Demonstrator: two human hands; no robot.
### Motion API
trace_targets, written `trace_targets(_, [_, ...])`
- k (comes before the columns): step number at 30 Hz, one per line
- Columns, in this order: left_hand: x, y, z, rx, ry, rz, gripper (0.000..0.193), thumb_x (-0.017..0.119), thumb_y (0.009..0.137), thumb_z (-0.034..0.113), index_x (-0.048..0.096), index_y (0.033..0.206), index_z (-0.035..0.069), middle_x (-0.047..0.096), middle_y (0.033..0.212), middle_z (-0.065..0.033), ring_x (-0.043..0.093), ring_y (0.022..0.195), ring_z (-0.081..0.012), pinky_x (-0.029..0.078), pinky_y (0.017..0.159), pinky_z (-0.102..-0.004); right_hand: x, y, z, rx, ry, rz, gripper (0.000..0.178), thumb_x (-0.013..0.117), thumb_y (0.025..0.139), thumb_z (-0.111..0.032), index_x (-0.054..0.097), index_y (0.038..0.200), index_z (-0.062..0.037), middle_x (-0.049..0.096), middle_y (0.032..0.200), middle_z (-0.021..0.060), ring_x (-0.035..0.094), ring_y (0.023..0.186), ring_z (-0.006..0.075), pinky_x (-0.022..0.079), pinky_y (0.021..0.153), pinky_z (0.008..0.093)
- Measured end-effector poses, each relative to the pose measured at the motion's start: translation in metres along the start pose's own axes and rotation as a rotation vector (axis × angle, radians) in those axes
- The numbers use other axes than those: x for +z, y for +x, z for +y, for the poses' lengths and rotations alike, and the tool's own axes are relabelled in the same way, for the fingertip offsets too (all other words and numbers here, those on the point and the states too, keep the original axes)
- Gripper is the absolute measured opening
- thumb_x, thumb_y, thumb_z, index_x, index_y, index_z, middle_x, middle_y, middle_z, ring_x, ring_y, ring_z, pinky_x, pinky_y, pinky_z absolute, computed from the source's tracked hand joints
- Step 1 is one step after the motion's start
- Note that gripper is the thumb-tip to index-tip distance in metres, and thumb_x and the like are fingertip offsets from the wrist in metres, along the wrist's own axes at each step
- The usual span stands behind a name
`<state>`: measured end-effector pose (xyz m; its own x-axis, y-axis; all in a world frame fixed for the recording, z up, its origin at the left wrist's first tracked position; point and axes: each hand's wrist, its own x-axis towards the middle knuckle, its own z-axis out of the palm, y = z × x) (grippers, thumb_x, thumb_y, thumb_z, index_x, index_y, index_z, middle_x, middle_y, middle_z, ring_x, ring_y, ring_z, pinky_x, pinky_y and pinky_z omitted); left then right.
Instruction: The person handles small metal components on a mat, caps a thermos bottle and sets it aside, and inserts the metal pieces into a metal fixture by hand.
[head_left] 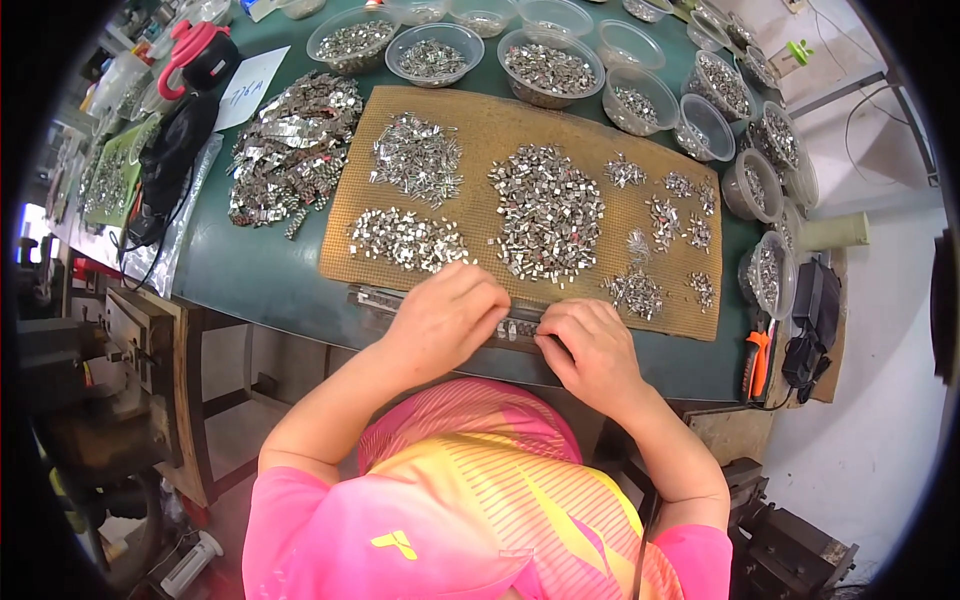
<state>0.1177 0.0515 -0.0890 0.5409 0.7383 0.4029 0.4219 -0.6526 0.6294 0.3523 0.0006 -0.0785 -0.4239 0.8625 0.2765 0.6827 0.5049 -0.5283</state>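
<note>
A green worktop [240, 270] carries everything here, and a tan textured mat [475, 215] takes up its middle. Left of the mat lies a heap of silver metal strips [295, 150]. The mat's centre bears a broad pile of small blocky metal pieces [548, 212].

The left hand [450, 315] and right hand [592, 345] meet the front of the mat over a narrow metal bar [375, 298]. Fingers curl down on both; I cannot tell whether either grips anything, as the fingertips are partly hidden. The bar's left end sticks out beyond the left hand.

Clear plastic bowls line the back and right. The large back bowl [550, 101] is well filled with silver pieces, a few reddish among them. The bowl to its left [435, 82] holds a shallower layer of silver bits. At the right edge, another bowl [791, 280] also contains silver pieces.

On the mat's left are 2 smaller piles: slender pieces [417, 158] behind, short bright pieces [405, 240] in front. Smallest is a row of silver pieces [515, 328] between the 2 hands.
</note>
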Motion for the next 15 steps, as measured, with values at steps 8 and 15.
trace_targets(8, [0.017,-0.001,0.016,0.031,-0.028,-0.027,0.016,0.076,0.083,0.005,0.065,0.095,0.006,0.063,0.096,-0.0074,0.061,0.091,-0.0294,0.051,0.079,-0.0402,0.003,-0.002,0.000,-0.155,-0.201,0.052,0.021,0.073,0.079,-0.007,0.062,0.097,-0.0052,0.064,0.102,0.0086,0.064,0.100,0.0285,0.051,0.089,0.0426])
trace_targets(15, [0.024,-0.005,0.019,0.051,0.028,-0.059,0.018,0.076,0.082,0.006,0.064,0.095,0.008,0.062,0.099,-0.0064,0.061,0.096,-0.0284,0.049,0.083,-0.0408,0.006,-0.004,-0.003,-0.116,-0.210,0.083,0.022,0.074,0.080,-0.006,0.061,0.097,-0.0065,0.064,0.104,0.0079,0.064,0.100,0.0293,0.052,0.089,0.0417])
